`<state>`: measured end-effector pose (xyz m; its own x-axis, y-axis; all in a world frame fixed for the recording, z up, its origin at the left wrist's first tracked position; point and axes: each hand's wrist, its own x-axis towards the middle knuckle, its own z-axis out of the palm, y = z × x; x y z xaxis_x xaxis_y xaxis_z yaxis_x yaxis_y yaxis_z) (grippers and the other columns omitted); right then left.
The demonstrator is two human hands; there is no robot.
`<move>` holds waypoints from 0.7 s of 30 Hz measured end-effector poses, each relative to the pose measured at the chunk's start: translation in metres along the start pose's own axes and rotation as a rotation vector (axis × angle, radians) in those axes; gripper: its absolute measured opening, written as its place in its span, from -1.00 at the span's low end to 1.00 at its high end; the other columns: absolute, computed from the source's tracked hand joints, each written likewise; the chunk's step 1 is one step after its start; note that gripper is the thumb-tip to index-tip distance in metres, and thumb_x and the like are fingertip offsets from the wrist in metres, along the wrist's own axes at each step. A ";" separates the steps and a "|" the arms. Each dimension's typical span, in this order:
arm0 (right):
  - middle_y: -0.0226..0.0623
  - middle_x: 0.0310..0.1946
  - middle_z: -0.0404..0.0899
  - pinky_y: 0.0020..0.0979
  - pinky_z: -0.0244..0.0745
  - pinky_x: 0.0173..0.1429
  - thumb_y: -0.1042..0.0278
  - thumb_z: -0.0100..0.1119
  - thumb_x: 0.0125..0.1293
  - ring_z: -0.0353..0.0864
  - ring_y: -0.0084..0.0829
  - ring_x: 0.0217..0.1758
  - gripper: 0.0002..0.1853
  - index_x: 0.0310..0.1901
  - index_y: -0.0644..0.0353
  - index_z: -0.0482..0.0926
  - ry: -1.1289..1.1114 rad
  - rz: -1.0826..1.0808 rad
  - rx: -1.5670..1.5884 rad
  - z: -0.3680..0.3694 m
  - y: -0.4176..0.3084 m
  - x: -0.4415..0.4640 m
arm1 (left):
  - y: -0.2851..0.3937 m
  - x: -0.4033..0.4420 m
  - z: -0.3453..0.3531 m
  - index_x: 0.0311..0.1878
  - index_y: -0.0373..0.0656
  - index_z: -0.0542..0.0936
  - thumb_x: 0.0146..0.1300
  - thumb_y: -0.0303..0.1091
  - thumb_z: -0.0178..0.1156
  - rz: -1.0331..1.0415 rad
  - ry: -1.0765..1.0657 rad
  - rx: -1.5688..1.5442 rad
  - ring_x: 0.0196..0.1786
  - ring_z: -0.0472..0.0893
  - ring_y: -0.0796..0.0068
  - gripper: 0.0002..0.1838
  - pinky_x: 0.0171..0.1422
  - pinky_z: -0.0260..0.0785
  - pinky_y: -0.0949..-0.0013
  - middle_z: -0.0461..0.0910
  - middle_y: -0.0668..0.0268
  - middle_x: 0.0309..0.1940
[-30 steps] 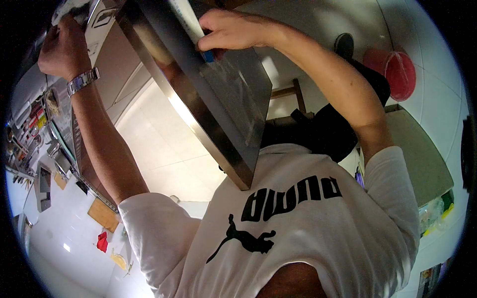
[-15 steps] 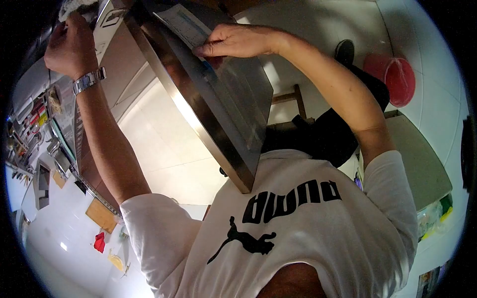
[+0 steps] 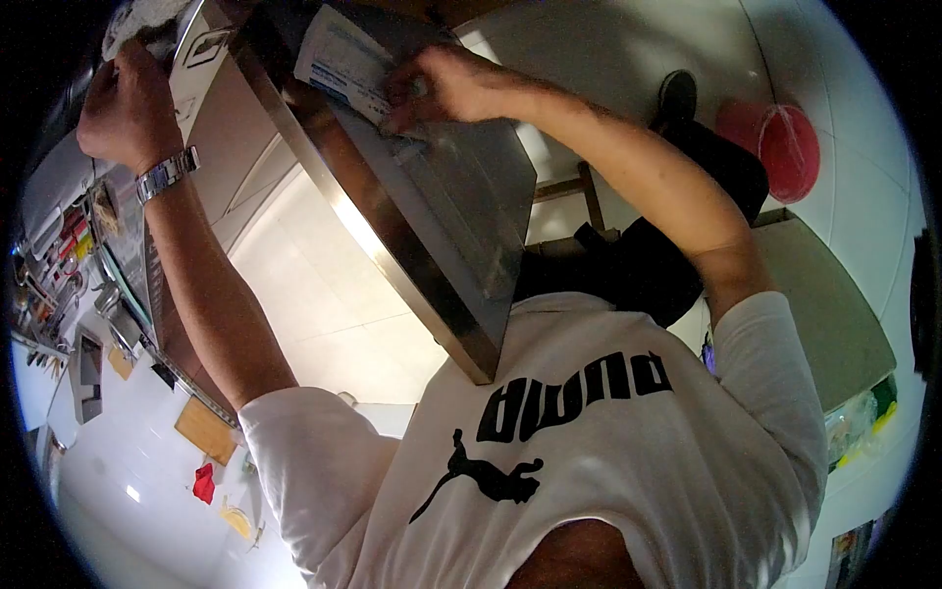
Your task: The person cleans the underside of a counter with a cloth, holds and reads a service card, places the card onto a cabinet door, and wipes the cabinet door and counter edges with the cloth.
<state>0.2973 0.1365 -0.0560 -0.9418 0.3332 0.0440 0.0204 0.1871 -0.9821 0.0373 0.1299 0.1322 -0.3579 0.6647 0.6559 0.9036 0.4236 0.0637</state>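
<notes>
My right hand (image 3: 442, 90) is closed, fingers pinched at the lower corner of a white printed label sheet (image 3: 343, 64). The sheet lies against the dark face of a panel with a shiny metal edge (image 3: 343, 201), like an open appliance door, and looks slightly curved. A small pale spot shows between my fingers; I cannot tell what it is. At upper left, my left hand (image 3: 132, 108) is raised and curled, with a metal watch (image 3: 167, 175) at the wrist. A grey fuzzy cloth (image 3: 147, 20) is just beyond it; what the fingers hold is hidden.
The panel's lower corner reaches close to my shirt (image 3: 589, 452). A red bucket (image 3: 790, 152) stands on the floor at right, near a grey-green surface (image 3: 824, 304). Utensils crowd the counter at far left, with a wooden board (image 3: 204, 430) nearby.
My right hand has turned and its fingers have drawn together at the sheet's corner. More of the print now shows and the sheet is tilted differently. My left hand has shifted slightly left.
</notes>
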 end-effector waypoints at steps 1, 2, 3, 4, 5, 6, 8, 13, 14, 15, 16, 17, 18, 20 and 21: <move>-0.24 -0.32 0.60 -0.33 0.45 -0.05 -0.07 0.32 0.06 0.57 -0.39 -0.22 -0.55 -0.30 0.22 0.62 0.001 0.001 0.002 0.002 0.001 0.000 | 0.001 0.000 -0.002 -0.47 -0.13 0.70 -0.05 0.04 0.12 0.001 -0.002 0.000 -0.65 0.59 0.35 -0.59 -0.46 0.38 0.37 0.57 0.18 -0.72; -0.25 -0.32 0.60 -0.32 0.45 -0.04 -0.06 0.35 0.03 0.57 -0.38 -0.21 -0.56 -0.31 0.22 0.61 0.054 -0.035 0.025 0.004 0.001 0.000 | 0.002 0.000 -0.003 -0.47 -0.13 0.70 -0.05 0.04 0.12 0.023 0.000 0.017 -0.66 0.59 0.35 -0.59 -0.47 0.37 0.37 0.57 0.18 -0.73; -0.25 -0.33 0.60 -0.32 0.45 -0.04 -0.05 0.37 0.01 0.57 -0.37 -0.20 -0.56 -0.32 0.22 0.61 0.082 -0.053 0.035 0.006 0.005 0.000 | 0.003 0.000 -0.003 -0.47 -0.13 0.70 -0.04 0.04 0.12 0.044 0.003 0.033 -0.67 0.58 0.35 -0.59 -0.47 0.37 0.37 0.57 0.17 -0.73; -0.25 -0.33 0.60 -0.31 0.45 -0.04 -0.04 0.38 0.00 0.57 -0.37 -0.20 -0.56 -0.32 0.22 0.61 0.110 -0.072 0.045 0.007 0.008 0.001 | 0.002 0.000 -0.001 -0.47 -0.13 0.70 -0.04 0.04 0.12 0.045 0.004 0.031 -0.67 0.58 0.35 -0.59 -0.47 0.37 0.37 0.57 0.17 -0.73; -0.25 -0.32 0.60 -0.31 0.45 -0.03 -0.03 0.40 -0.01 0.57 -0.35 -0.19 -0.56 -0.31 0.21 0.62 0.089 -0.074 -0.032 0.007 0.012 0.002 | -0.002 0.000 0.001 -0.47 -0.14 0.70 -0.04 0.04 0.12 0.053 0.027 -0.022 -0.68 0.57 0.35 -0.59 -0.48 0.37 0.37 0.56 0.17 -0.74; -0.25 -0.31 0.60 -0.31 0.45 -0.02 -0.02 0.41 -0.02 0.57 -0.34 -0.18 -0.57 -0.29 0.20 0.62 0.067 -0.076 -0.108 0.005 0.010 0.003 | -0.006 0.000 0.003 -0.47 -0.15 0.69 -0.03 0.03 0.12 0.061 0.049 -0.074 -0.69 0.56 0.35 -0.59 -0.48 0.36 0.36 0.55 0.17 -0.75; -0.25 -0.30 0.60 -0.32 0.45 -0.02 -0.05 0.41 -0.05 0.57 -0.34 -0.17 -0.54 -0.28 0.19 0.62 0.003 0.002 -0.093 0.003 0.006 0.006 | -0.018 0.004 0.012 -0.48 -0.16 0.69 -0.02 0.03 0.12 0.086 0.075 -0.105 -0.71 0.54 0.37 -0.59 -0.51 0.35 0.37 0.55 0.17 -0.76; -0.27 -0.31 0.60 -0.33 0.49 -0.06 -0.12 0.39 -0.05 0.57 -0.35 -0.20 -0.49 -0.28 0.21 0.61 0.032 0.077 -0.197 -0.016 -0.024 -0.004 | -0.004 0.001 0.005 -0.52 -0.18 0.68 0.00 0.01 0.11 0.081 0.049 -0.086 -0.73 0.54 0.35 -0.59 -0.56 0.33 0.36 0.54 0.16 -0.77; -0.22 -0.30 0.59 -0.32 0.49 -0.08 -0.15 0.36 -0.02 0.58 -0.35 -0.20 -0.46 -0.25 0.23 0.60 0.004 0.140 -0.220 -0.020 -0.021 0.000 | -0.009 0.000 0.008 -0.53 -0.18 0.68 0.00 0.00 0.11 0.059 0.066 -0.155 -0.72 0.54 0.32 -0.59 -0.56 0.33 0.33 0.53 0.15 -0.77; -0.16 -0.29 0.59 -0.32 0.50 -0.11 -0.17 0.32 0.00 0.59 -0.34 -0.20 -0.44 -0.23 0.24 0.60 -0.023 0.204 -0.243 -0.025 -0.023 0.000 | -0.013 0.001 0.010 -0.55 -0.18 0.68 0.00 -0.01 0.11 0.037 0.083 -0.224 -0.72 0.54 0.30 -0.60 -0.57 0.33 0.31 0.53 0.13 -0.76; -0.04 -0.24 0.58 -0.33 0.51 -0.15 -0.19 0.24 0.07 0.61 -0.34 -0.19 -0.40 -0.15 0.28 0.58 -0.102 0.270 -0.226 -0.038 -0.029 0.000 | -0.017 0.003 0.012 -0.55 -0.18 0.68 0.00 -0.01 0.11 0.038 0.083 -0.225 -0.72 0.54 0.30 -0.60 -0.57 0.33 0.31 0.53 0.13 -0.76; -0.04 -0.24 0.58 -0.33 0.51 -0.15 -0.19 0.24 0.07 0.61 -0.34 -0.19 -0.40 -0.15 0.28 0.58 -0.101 0.270 -0.226 -0.037 -0.026 -0.001 | -0.022 0.006 0.013 -0.54 -0.18 0.67 -0.01 -0.02 0.11 0.097 0.099 -0.148 -0.72 0.54 0.28 -0.61 -0.56 0.33 0.29 0.52 0.13 -0.77; -0.05 -0.39 0.57 -0.34 0.48 -0.25 -0.16 0.24 0.03 0.59 -0.35 -0.32 -0.40 -0.24 0.36 0.58 0.067 0.181 -0.053 -0.034 -0.018 -0.002 | -0.021 0.007 0.012 -0.54 -0.18 0.67 -0.01 -0.02 0.10 0.128 0.107 -0.109 -0.72 0.54 0.27 -0.61 -0.56 0.33 0.28 0.52 0.13 -0.77; -0.12 -0.54 0.56 -0.36 0.43 -0.35 -0.13 0.26 -0.03 0.55 -0.37 -0.45 -0.42 -0.37 0.41 0.61 0.228 0.093 0.048 -0.034 0.000 0.006 | -0.013 0.007 0.006 -0.53 -0.19 0.67 -0.01 -0.03 0.10 0.130 0.084 -0.015 -0.71 0.54 0.25 -0.61 -0.55 0.33 0.28 0.52 0.12 -0.77; -0.12 -0.54 0.56 -0.36 0.43 -0.35 -0.13 0.26 -0.03 0.55 -0.37 -0.45 -0.42 -0.37 0.41 0.61 0.230 0.092 0.049 -0.035 -0.003 0.006 | -0.008 0.006 0.002 -0.53 -0.20 0.67 -0.02 -0.04 0.10 0.101 0.052 0.040 -0.70 0.54 0.25 -0.61 -0.54 0.33 0.28 0.52 0.12 -0.76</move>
<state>0.3035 0.1706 -0.0468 -0.8357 0.5491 -0.0110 0.0809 0.1032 -0.9914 0.0279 0.1318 0.1342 -0.2522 0.6725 0.6958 0.9239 0.3812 -0.0336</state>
